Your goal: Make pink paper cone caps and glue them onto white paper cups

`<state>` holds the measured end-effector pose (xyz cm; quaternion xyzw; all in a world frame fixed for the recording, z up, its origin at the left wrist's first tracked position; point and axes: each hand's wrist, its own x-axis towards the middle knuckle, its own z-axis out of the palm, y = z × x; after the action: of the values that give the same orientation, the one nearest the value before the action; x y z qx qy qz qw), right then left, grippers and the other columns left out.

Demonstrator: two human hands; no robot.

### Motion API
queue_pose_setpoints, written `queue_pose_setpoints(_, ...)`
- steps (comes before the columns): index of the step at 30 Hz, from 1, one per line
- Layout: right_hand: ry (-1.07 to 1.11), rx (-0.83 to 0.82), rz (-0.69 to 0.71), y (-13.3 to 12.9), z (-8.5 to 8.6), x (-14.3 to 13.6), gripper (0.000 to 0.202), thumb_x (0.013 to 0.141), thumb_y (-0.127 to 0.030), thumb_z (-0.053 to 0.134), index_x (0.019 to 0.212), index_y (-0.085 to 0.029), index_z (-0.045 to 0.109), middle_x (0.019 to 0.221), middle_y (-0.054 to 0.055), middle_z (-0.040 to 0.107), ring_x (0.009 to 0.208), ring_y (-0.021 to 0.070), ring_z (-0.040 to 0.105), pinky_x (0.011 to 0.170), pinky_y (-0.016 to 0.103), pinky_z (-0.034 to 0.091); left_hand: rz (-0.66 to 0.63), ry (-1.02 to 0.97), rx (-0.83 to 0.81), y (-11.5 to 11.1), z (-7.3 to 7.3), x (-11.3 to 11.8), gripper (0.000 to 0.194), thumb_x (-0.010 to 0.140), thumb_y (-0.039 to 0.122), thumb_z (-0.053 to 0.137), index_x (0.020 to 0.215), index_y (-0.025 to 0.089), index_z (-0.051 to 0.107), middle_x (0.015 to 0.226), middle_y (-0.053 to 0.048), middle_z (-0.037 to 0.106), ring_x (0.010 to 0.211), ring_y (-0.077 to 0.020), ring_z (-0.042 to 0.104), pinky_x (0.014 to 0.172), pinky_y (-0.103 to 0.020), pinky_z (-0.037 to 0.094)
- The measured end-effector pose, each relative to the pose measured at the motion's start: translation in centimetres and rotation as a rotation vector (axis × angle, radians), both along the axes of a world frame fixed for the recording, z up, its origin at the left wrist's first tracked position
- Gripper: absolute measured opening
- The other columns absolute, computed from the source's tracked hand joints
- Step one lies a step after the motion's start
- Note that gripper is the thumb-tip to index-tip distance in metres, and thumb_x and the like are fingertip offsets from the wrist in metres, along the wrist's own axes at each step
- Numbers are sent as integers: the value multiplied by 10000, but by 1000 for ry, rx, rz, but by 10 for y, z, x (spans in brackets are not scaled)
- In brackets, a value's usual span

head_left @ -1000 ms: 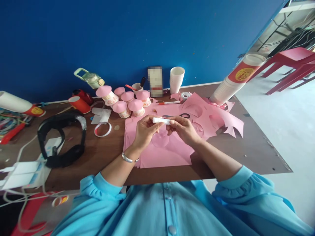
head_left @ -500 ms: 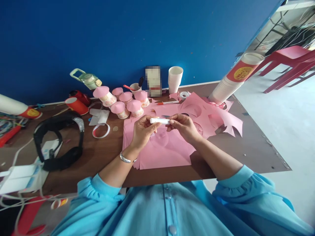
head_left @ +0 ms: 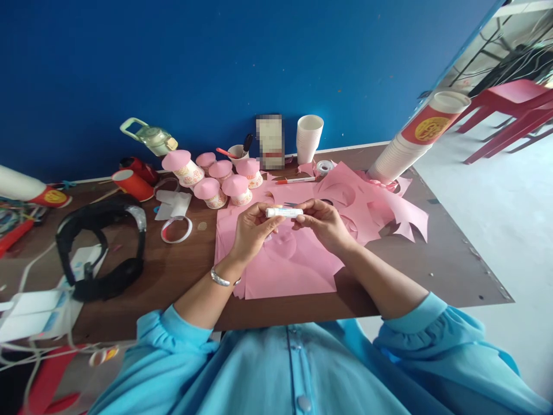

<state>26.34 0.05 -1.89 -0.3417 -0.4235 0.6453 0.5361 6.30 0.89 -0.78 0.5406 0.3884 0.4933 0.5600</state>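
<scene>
A small white tube point(head_left: 284, 212) with faint bluish print lies level between my two hands, above the pink paper point(head_left: 294, 271). My left hand point(head_left: 254, 226) pinches its left end between thumb and fingers. At the other end, the thumb and fingers of my right hand point(head_left: 320, 222) close on the tube. Behind the tube, dark scissors point(head_left: 290, 204) lie partly hidden by my right hand. A faint round shape shows on the paper below.
Several small cups with pink cone tops point(head_left: 235, 185) stand behind my left hand. Cut pink scraps point(head_left: 367, 202), a red-and-white pen point(head_left: 296, 180) and a tape roll point(head_left: 325, 167) lie to the right. Paper-cup stacks point(head_left: 309, 138) stand behind. A black headset point(head_left: 101, 248) is at left.
The tube has turned a little between my fingers, so its print now shows. Both hands stay in nearly the same place, and the view has shifted slightly.
</scene>
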Motion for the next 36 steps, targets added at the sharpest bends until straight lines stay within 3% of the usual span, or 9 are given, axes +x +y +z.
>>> queue_pose_setpoints(4, -6, -21, -105, 7, 0, 10, 437, 649, -483, 963, 880, -207, 716, 735, -15, 728, 634, 135, 683, 674, 305, 606, -67, 337, 253, 10, 4, -25, 668, 694, 396, 928, 1287, 247, 659, 1115, -64, 690, 739, -109, 613, 598, -217, 511)
queue_pose_setpoints(6, -47, -8, -148, 10, -2, 15, 430, 682, -496, 941, 883, -199, 702, 730, -11, 720, 628, 133, 677, 661, 299, 594, -116, 612, 382, 13, 5, -40, 578, 706, 414, 921, 1216, 241, 712, 1122, -70, 697, 789, -136, 617, 717, -266, 551)
queue_pose_setpoints(9, -161, 35, -153, 10, -5, 17, 425, 717, -498, 914, 914, -186, 702, 728, -4, 711, 619, 137, 676, 633, 295, 576, -250, 886, 409, 13, -1, -57, 394, 780, 414, 862, 1120, 244, 761, 1117, -61, 711, 896, -190, 678, 852, -332, 566)
queue_pose_setpoints(13, -266, 77, -111, 8, -8, 13, 405, 747, -498, 885, 929, -183, 705, 732, -6, 696, 626, 142, 677, 624, 298, 573, -297, 1016, 396, 10, -12, -63, 158, 856, 332, 781, 979, 232, 777, 1065, -48, 731, 949, -219, 710, 806, -323, 550)
queue_pose_setpoints(17, -278, 87, -108, 6, -8, 10, 406, 737, -501, 887, 920, -189, 703, 738, -11, 693, 624, 141, 675, 618, 296, 567, -133, 807, 383, 11, -15, -60, 186, 859, 337, 775, 990, 205, 760, 981, -58, 750, 814, -176, 679, 743, -298, 528)
queue_pose_setpoints(20, -281, 103, -83, 5, -7, 10, 385, 749, -488, 885, 913, -194, 699, 713, -15, 688, 622, 142, 672, 624, 295, 560, -22, 514, 228, 11, -14, -55, 275, 817, 394, 820, 976, 188, 732, 924, -56, 755, 784, -157, 670, 715, -274, 533)
queue_pose_setpoints(26, -233, 78, -65, 2, -6, 7, 396, 756, -496, 882, 925, -193, 691, 733, -2, 709, 620, 142, 670, 639, 305, 564, -31, -10, -137, 6, -11, -42, 389, 768, 354, 866, 1014, 192, 611, 965, -48, 758, 816, -162, 739, 642, -229, 537)
queue_pose_setpoints(31, -228, 87, -61, -2, -7, 0, 394, 767, -493, 877, 932, -186, 692, 740, 8, 709, 631, 153, 682, 628, 307, 562, -30, -259, -299, 3, -15, -31, 405, 738, 350, 876, 977, 203, 584, 987, -20, 732, 906, -163, 748, 708, -240, 574)
queue_pose_setpoints(36, -231, 122, -44, -7, -7, -7, 375, 791, -494, 859, 927, -188, 689, 753, 13, 702, 640, 148, 678, 628, 300, 569, 43, -293, -321, 4, -20, -27, 416, 701, 334, 908, 927, 205, 584, 843, 36, 667, 775, -78, 663, 670, -180, 527)
